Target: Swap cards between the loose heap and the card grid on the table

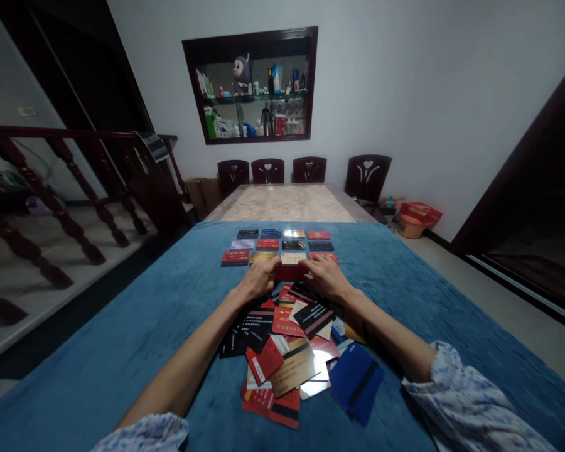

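Note:
Both hands meet at a red card [290, 273], seen nearly edge-on just in front of a row of sorted cards; whether it is one card or several cannot be made out. Its left end is pinched by my left hand [261, 277], its right end by my right hand [327, 276]. Right behind it lies a pale cream card stack [294, 258], with a gold card stack [263, 257] partly hidden by my left fingers. Between my forearms spreads a loose heap of plastic cards, including a gold card [295, 367], a black striped card [314, 316] and blue cards [356, 384].
Small card stacks stand in rows beyond my hands, among them a red stack [235, 258] and a dark blue stack [321, 246]. A blue cloth [169, 339] covers the near table. Chairs [368, 176] line the far end; a wooden railing [61, 213] runs left.

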Motion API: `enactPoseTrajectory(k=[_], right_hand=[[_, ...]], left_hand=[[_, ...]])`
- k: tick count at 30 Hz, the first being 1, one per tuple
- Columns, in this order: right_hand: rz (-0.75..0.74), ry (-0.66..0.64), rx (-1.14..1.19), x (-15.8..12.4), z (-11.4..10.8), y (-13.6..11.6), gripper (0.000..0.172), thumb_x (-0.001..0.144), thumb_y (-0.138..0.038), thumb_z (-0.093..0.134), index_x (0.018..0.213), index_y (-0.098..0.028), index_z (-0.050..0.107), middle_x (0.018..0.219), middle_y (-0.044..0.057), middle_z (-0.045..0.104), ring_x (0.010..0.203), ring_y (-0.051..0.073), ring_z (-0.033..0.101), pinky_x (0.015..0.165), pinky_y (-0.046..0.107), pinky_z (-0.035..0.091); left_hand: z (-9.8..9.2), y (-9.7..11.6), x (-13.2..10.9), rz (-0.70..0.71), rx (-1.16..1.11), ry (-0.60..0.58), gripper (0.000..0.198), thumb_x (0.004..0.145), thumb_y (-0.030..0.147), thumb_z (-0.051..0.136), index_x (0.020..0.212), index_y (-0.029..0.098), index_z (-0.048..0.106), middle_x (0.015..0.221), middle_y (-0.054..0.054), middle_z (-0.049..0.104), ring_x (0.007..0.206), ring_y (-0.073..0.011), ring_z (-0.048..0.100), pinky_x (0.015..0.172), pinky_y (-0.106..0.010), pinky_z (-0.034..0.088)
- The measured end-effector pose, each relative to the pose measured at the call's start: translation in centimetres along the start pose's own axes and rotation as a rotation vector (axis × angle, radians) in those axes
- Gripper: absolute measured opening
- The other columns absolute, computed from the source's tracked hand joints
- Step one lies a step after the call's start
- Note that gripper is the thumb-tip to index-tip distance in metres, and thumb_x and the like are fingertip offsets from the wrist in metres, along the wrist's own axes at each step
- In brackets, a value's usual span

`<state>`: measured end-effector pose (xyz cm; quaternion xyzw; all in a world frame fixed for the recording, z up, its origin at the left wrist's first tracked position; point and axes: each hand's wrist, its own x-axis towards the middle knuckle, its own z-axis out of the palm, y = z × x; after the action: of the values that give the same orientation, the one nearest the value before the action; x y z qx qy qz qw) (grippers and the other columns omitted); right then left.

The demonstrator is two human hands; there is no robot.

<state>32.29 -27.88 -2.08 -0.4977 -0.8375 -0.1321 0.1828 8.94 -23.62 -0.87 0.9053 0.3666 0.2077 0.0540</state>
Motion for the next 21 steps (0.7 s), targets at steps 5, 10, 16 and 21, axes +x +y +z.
enactPoseTrajectory(k=[5,10,16,21], right_hand=[[0.043,-0.06,0.058,-0.02,0.22,-0.28,0.041,0.086,-0.018,0.063,0.126,-0.018,0.056,0.113,0.012,0.07,0.106,0.027,0.055,0.087,0.036,0.038],[0.071,-0.074,0.048,0.12,0.56,-0.62,0.044,0.089,-0.021,0.058,0.133,-0.016,0.053,0.118,0.015,0.067,0.11,0.029,0.054,0.087,0.038,0.04],[0.072,-0.084,0.006,0.25,0.07,-0.79,0.049,0.087,-0.018,0.058,0.136,-0.014,0.052,0.122,0.017,0.063,0.113,0.03,0.051,0.089,0.039,0.04],[0.07,-0.078,-0.036,0.33,-0.28,-0.75,0.051,0.087,-0.019,0.059,0.137,-0.012,0.051,0.124,0.018,0.061,0.113,0.03,0.049,0.091,0.04,0.039]], left_hand=[[-0.03,0.32,-0.1,-0.014,0.022,-0.026,0.034,0.077,0.011,0.053,0.11,0.017,0.055,0.098,-0.011,0.068,0.091,-0.0262,0.062,0.077,-0.032,0.045],[0.33,0.47,-0.03,-0.032,0.06,-0.048,0.039,0.076,0.011,0.054,0.115,0.015,0.051,0.11,-0.014,0.066,0.1,-0.0292,0.061,0.084,-0.038,0.044],[0.35,0.69,0.13,-0.055,0.037,-0.043,0.04,0.077,0.012,0.057,0.116,0.016,0.049,0.117,-0.013,0.064,0.107,-0.0285,0.06,0.09,-0.041,0.044],[-0.13,0.93,0.11,-0.045,0.039,-0.059,0.045,0.075,0.014,0.06,0.119,0.016,0.048,0.123,-0.015,0.06,0.116,-0.0298,0.056,0.095,-0.044,0.042]])
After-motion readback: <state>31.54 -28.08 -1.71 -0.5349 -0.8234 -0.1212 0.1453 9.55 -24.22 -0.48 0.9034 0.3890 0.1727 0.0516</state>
